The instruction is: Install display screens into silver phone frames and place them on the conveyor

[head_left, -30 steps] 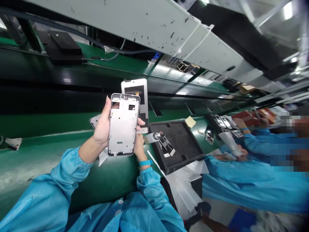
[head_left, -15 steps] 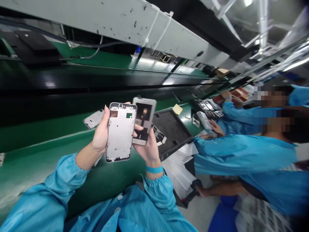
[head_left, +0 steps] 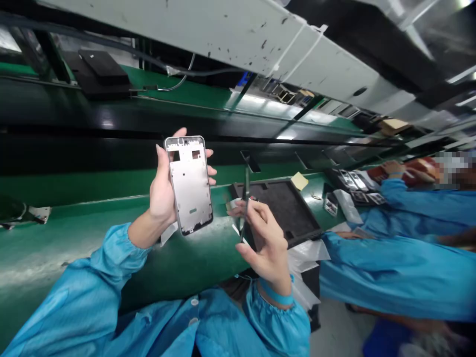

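Note:
My left hand [head_left: 161,198] is wrapped round a bare phone frame [head_left: 191,191], silver with a dark rim and two cut-outs near its top. It stands tilted with its flat inner face toward me; some fingertips show past its right edge. To the right, my right hand [head_left: 267,238] grips a phone screen [head_left: 246,193] turned edge-on, so only its thin dark side shows. The screen is above the left edge of a black foam tray [head_left: 301,210], apart from the frame.
A yellow paper note [head_left: 299,181] lies at the tray's back corner. Clear plastic bags [head_left: 305,258] hang at the bench's front edge. At right, co-workers in blue sleeves [head_left: 394,267] sit near more phone parts [head_left: 353,181]. A grey beam [head_left: 238,39] crosses overhead.
My hands have moved apart. The right hand has carried the screen rightward and turned it from face-on to edge-on. The frame is still in my left hand, and the view has shifted left.

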